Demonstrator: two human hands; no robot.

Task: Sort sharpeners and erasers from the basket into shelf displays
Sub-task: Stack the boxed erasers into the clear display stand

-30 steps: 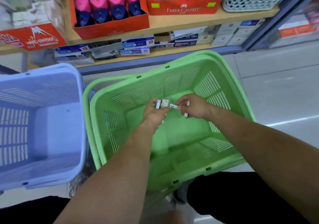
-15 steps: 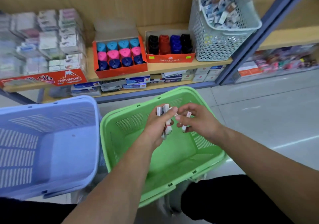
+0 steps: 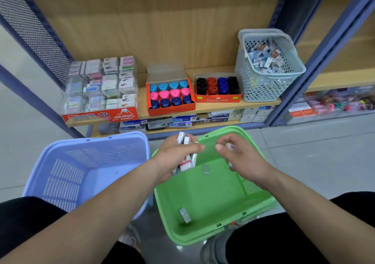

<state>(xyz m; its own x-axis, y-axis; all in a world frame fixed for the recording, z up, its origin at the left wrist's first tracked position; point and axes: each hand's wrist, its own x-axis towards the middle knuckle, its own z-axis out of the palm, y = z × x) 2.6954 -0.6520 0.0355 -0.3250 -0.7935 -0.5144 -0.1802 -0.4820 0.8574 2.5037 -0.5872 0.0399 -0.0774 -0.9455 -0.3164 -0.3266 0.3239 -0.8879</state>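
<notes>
- Fingers of the left hand are curled tight round a bunch of erasers in the middle of the frame.
- On the right hand the fingers are curled too. They pinch one small white eraser. Something pale peeks out under the palm, but I cannot tell what it is.
- One second ago both hands were low inside the green basket and almost touching. Now they are up by its far edge and a little apart.
- The view has lifted too, so the whole shelf shows in the upper half of the frame.
- I think this means the picking up is nearly done and the putting away comes next.
- Two small pieces are left on the floor of the green basket. One piece lies near the bottom of the frame, and the other piece lies between the hands.
- The eraser stack with the red front stands on the shelf at the upper left, well apart from the hands. That looks like the home for the bunch.
- Two red boxes of sharpeners sit beside it in the middle of the shelf.
- A grey basket of mixed little packs stands at the upper right.
- A blue basket sits at the lower left, just beside the green one.
</notes>
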